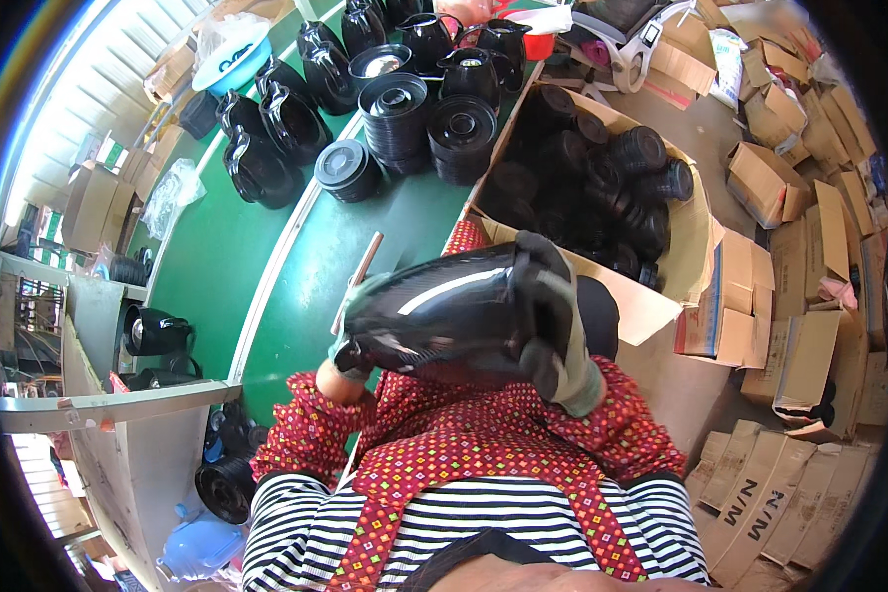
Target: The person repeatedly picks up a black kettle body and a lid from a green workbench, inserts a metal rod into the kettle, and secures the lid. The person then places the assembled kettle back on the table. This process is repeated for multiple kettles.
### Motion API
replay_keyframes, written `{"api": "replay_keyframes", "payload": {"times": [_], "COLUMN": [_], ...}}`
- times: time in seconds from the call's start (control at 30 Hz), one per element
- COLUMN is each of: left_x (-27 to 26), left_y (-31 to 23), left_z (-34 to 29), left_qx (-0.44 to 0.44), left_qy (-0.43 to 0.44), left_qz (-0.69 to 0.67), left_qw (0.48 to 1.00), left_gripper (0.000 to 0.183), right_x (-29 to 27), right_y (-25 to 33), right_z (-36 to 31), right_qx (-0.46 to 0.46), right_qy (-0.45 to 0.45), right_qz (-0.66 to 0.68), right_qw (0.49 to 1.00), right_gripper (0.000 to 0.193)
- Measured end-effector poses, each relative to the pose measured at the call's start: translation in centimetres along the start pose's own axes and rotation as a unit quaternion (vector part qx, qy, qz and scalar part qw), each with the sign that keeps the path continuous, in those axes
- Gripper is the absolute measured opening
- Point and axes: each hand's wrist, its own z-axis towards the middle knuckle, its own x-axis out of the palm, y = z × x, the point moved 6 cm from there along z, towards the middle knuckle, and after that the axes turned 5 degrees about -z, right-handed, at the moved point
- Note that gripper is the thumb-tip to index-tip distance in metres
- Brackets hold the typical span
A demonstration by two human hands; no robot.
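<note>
Jug (434, 311) clasped by left grip (362, 294) and right grip (565, 340), black lettering (740, 501) on carton (772, 476)

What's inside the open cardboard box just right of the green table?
Inside the cardboard box are black round parts, piled at mixed angles, some in short stacks. The upper ones cover whatever lies deeper, so the bottom of the box cannot be seen.

Bright light enters far left of the grey-gloved left hand (363, 292), bleaching the white ribbed wall (84, 74). Glare streaks the glossy black rounded jug (434, 321) between the hands. Ahead of the grey-gloved right hand (562, 331), the open brown cardboard box (699, 227) holds deep shadow. Straight edges bow outward.
</note>
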Motion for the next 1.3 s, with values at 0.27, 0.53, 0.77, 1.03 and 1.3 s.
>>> {"api": "replay_keyframes", "payload": {"times": [0.27, 0.53, 0.77, 1.03, 1.3], "left_x": [-6.7, -3.8, -4.0, -0.1, -0.8], "left_y": [-3.6, -12.2, -13.4, -11.5, -10.7], "left_z": [1.8, 4.7, 3.6, 5.7, 2.5], "left_qx": [-0.115, -0.123, 0.000, 0.030, 0.010], "left_qy": [-0.177, -0.059, 0.032, 0.100, -0.176], "left_qz": [0.141, 0.302, 0.167, 0.278, 0.118], "left_qw": [0.967, 0.943, 0.985, 0.955, 0.977], "left_gripper": [0.042, 0.073, 0.106, 0.071, 0.064], "right_x": [2.1, 4.2, 0.6, 0.0, -1.8], "right_y": [-5.0, 1.0, 0.6, 1.4, -6.6], "right_z": [-3.6, 0.7, 1.3, 1.8, -5.6], "right_qx": [0.276, -0.015, 0.077, 0.044, 0.435], "right_qy": [-0.116, 0.212, 0.209, 0.286, -0.019], "right_qz": [0.225, -0.202, -0.166, -0.293, 0.162], "right_qw": [0.927, 0.956, 0.961, 0.911, 0.886], "right_gripper": [0.063, 0.103, 0.097, 0.085, 0.084]}}
